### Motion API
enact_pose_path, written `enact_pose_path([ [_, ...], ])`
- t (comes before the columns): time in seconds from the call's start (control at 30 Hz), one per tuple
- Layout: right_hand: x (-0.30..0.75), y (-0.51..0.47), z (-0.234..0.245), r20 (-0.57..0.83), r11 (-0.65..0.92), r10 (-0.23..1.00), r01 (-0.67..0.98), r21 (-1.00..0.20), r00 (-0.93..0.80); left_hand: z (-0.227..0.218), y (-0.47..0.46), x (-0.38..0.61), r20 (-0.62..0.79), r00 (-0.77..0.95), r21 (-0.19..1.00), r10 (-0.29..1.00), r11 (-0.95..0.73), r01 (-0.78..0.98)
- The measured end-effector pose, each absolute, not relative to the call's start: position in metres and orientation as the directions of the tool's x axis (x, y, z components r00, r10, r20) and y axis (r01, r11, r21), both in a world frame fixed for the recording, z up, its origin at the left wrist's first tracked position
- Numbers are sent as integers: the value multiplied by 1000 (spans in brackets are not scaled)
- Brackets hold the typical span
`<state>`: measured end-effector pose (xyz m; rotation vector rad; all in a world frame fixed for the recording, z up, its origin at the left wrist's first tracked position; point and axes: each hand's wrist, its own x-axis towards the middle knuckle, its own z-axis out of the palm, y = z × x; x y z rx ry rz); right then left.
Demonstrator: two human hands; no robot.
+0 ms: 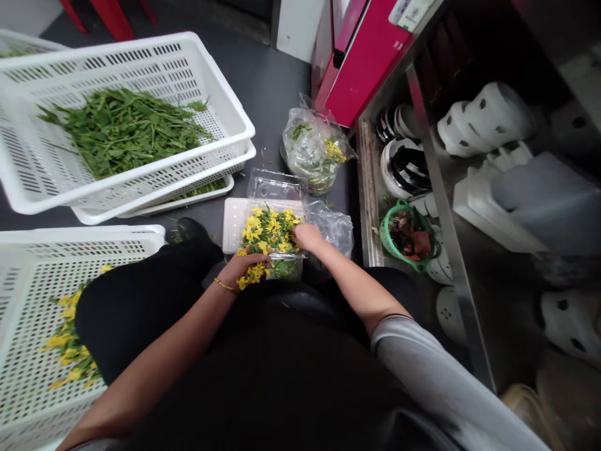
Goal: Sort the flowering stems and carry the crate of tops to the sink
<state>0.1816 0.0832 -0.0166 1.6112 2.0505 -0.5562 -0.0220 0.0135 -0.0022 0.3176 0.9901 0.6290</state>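
The left hand (241,265) is holding flowers (269,230) at the box (287,269), seemingly keeping them gathered, while the right hand (308,238) is touching their right edge, its grip unclear.

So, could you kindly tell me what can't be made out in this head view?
All in the head view:
Right hand: fingertips hidden by the hand itself and the yellow flowers.
Basket at lower left: cut off by the left edge; the person's left leg hides part of its inside.
Lower stacked basket: inside mostly hidden by the upper basket.
Label on the pink machine: print too small to read.
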Motion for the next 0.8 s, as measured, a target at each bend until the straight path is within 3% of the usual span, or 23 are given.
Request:
enact_pose_path([
  [0.03, 188, 82, -14, -551, 171, 812, 981, -86, -190, -3, 13, -20, -677, 384, 519, 627, 778, -355],
  [0.1, 199, 75, -8, -475, 4, 865, 949, -315, -161, -4, 12, -16, -686, 361, 511, 632, 771, -380],
  [0.2, 201, 52, -1, -441, -246, 890, 688, -683, -119, -3, 9, -7, -700, 335, 486, 631, 764, -424],
  [0.27, 190, 31, 2, -396, -293, 912, 501, -814, -109, -2, 7, -2, -693, 338, 471, 637, 755, -456],
  [0.33, 176, 9, 5, -302, -219, 943, 431, -875, -135, -1, 5, 1, -672, 341, 466, 657, 734, -494],
  [0.47, 161, -21, 20, -86, 48, 968, 507, -861, -237, -2, 0, 1, -594, 348, 536, 725, 679, -501],
  [0.63, 166, -28, 39, 23, 279, 889, 500, -820, -458, 3, -7, -3, -519, 455, 582, 724, 689, -432],
  [0.7, 166, -27, 45, 89, 408, 846, 532, -742, -525, 11, -9, -5, -519, 467, 554, 716, 697, -454],
  [0.8, 160, -24, 57, 141, 621, 750, 614, -488, -646, 28, -9, -9, -537, 456, 510, 710, 703, -495],
])
